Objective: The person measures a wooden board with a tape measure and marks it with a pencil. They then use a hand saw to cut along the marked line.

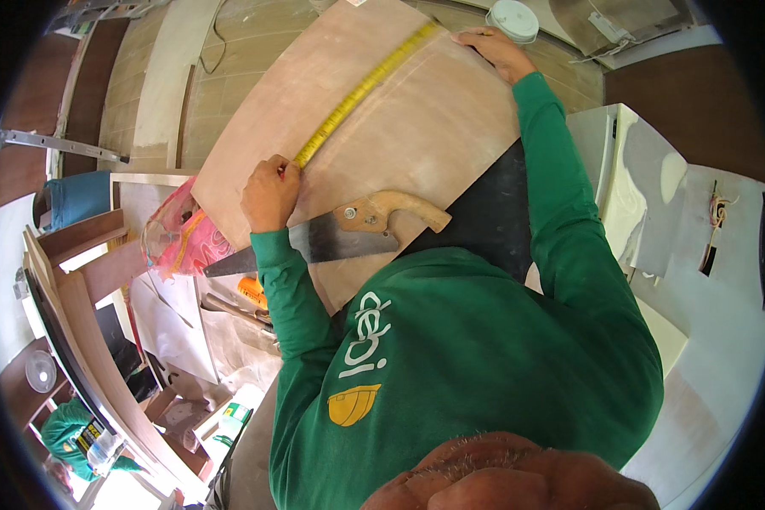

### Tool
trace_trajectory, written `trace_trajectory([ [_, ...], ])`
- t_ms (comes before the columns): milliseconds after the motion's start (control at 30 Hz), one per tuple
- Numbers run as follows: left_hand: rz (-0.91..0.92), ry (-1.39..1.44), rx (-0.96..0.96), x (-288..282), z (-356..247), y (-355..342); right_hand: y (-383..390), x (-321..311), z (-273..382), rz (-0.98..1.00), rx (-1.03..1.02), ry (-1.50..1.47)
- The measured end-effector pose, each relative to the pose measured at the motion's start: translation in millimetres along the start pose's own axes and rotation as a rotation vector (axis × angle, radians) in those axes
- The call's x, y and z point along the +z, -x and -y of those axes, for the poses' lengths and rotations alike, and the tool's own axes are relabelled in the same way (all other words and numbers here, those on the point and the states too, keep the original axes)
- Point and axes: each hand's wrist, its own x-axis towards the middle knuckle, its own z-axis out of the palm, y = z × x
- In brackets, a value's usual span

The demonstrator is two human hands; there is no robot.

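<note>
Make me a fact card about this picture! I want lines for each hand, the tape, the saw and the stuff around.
Left hand: closed on the lower end of the visible yellow tape
Right hand: at the upper right edge of the wooden board, near the tape's other end
Tape: stretched slantwise across the board
Handsaw: on the board, wooden handle, blade pointing left
Around: pink plastic bag at left, white bucket at top

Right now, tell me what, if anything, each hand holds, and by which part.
The left hand holds the yellow tape measure by its near end. The right hand is at the edge of the board; whether it grips anything cannot be told.
</note>
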Motion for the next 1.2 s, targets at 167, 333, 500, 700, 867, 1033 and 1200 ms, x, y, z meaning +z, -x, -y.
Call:
trace_trajectory([
  [167, -0.1, 0.213, 0.023, 0, -10, -9, -34, -6, -9, 0.017, 0.083, 0.036],
  [333, -0.075, 0.304, 0.003, 4, -9, -7, -15, 10, 2, -0.024, 0.033, 0.062],
  [500, -0.013, 0.297, 0.005, 0, -7, -7, -19, 13, 3, -0.019, 0.055, 0.049],
  [700, 0.128, 0.082, 0.045, -8, 7, 7, -17, 13, -11, -0.098, -0.043, -0.131],
  [867, 0.143, 0.035, 0.12, -6, 13, -2, -21, -3, -35, -0.247, -0.101, -0.391],
  [1033, 0.077, -0.036, 0.138, -2, 5, -15, -16, 1, -26, -0.246, -0.113, -0.374],
  [1200, 0.067, -0.057, 0.148, 1, 13, -23, -6, 5, -20, -0.36, -0.229, -0.384],
])
